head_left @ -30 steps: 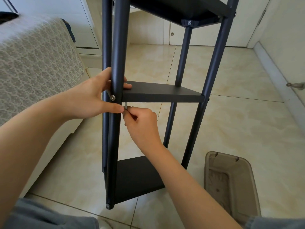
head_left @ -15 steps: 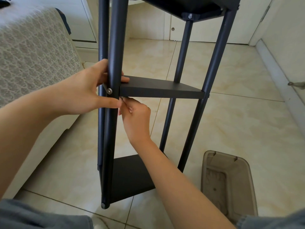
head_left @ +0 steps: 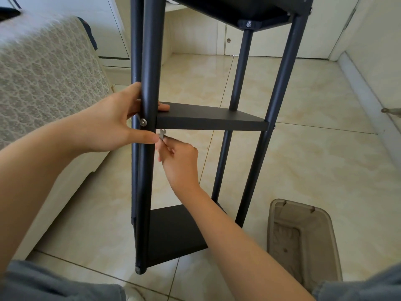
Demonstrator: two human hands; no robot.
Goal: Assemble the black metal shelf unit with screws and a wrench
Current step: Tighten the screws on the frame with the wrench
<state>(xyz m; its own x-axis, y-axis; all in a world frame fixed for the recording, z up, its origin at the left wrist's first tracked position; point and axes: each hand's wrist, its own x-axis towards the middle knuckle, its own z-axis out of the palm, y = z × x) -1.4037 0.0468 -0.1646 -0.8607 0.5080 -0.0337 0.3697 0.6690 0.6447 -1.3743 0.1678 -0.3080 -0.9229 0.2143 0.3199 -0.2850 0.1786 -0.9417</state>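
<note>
- At 5 o'clock, nearest to you, a brownish plastic box (head_left: 303, 242) lies on the floor, apart from the unit (head_left: 280, 83). What is inside it I cannot tell.
- The unit stands right before you. Its near post (head_left: 149, 61) runs from 6 to 12 o'clock, with the bottom shelf (head_left: 173, 235) low at 6 o'clock.
- Your right hand (head_left: 180, 161) comes up from 5 o'clock to below the middle shelf (head_left: 208, 119). Thumb and forefinger pinch the small wrench (head_left: 161, 134), and the other fingers are curled in.
- The wrench head sits just under the near-left corner of the middle shelf, close beside the post. Whether it is seated on a nut I cannot tell.
- Your left hand (head_left: 112, 124) comes from 9 o'clock and grips the post. The thumb presses on its front, and the fingers curl round the back, with one tip showing on the middle shelf.
- The screw (head_left: 143, 122) shows on the post at shelf level, just above your thumb. It seems not fully driven in.
- I judge the step in hand is fastening the middle shelf to the near post.
- The next move calls for a firm seat of the wrench and short strokes, because the space there is tight. Keep the post steady.
- At 12 to 1 o'clock, the top shelf (head_left: 227, 9) looks already bolted.
</note>
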